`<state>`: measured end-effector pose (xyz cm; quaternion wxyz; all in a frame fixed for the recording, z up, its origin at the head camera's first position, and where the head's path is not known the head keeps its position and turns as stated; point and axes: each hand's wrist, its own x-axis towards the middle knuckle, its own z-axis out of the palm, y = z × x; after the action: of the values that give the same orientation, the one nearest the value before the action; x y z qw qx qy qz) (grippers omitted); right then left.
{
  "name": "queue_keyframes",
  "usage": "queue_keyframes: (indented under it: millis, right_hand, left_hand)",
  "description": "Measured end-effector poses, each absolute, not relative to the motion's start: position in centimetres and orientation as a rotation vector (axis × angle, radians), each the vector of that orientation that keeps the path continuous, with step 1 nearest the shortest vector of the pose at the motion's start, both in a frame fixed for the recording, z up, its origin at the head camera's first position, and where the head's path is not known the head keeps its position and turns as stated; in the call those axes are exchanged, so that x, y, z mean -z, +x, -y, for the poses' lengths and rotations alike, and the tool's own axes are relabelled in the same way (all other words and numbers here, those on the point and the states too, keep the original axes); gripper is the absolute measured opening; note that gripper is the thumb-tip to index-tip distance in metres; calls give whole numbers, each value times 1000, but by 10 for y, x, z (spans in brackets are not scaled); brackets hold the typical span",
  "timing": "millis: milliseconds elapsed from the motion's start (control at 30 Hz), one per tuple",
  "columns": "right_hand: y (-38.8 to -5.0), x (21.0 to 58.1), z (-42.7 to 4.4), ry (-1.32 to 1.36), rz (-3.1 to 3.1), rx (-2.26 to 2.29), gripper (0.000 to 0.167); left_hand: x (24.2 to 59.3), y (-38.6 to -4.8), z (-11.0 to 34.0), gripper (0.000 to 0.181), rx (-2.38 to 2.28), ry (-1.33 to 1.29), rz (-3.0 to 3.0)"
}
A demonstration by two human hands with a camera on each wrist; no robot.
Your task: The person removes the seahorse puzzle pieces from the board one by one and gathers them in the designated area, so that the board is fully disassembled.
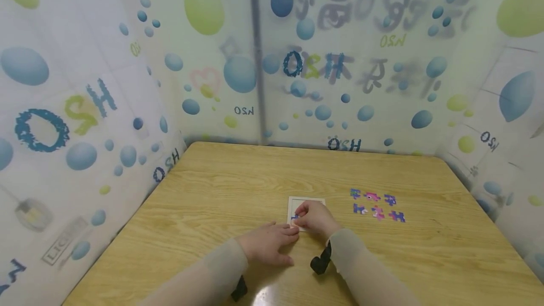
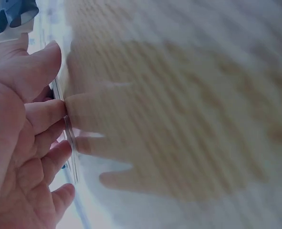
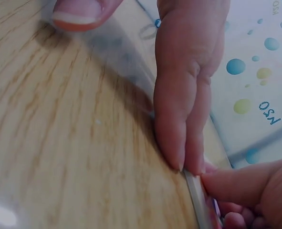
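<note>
A small square light-framed puzzle board (image 1: 307, 198) lies on the table, partly covered by both hands. My right hand (image 1: 316, 217) is over it, with thumb and curled fingers pinching a purple-blue puzzle piece (image 1: 294, 218) at the board's left side. Most of that piece is hidden by the fingers; in the right wrist view a sliver of purple shows below the right hand (image 3: 269, 191). My left hand (image 1: 269, 243) lies palm down, its extended fingertips touching the board's near left corner. In the left wrist view the left hand (image 2: 21, 143) has its fingers against the thin board edge (image 2: 71, 148).
Several loose purple and pink puzzle pieces (image 1: 377, 212) lie in two rows to the right of the board. The wooden table (image 1: 238, 178) is enclosed at the back and sides by a curtain (image 1: 229, 60) with printed bubbles.
</note>
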<state>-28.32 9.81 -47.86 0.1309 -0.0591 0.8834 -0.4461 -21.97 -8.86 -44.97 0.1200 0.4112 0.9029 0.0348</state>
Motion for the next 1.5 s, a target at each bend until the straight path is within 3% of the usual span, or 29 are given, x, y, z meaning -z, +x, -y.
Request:
queue_keyframes:
  millis: [1500]
  right_hand:
    - [-282, 480, -98, -132, -2470, 1426, 19]
  left_hand:
    - [452, -222, 82, 67, -174, 1122, -2620]
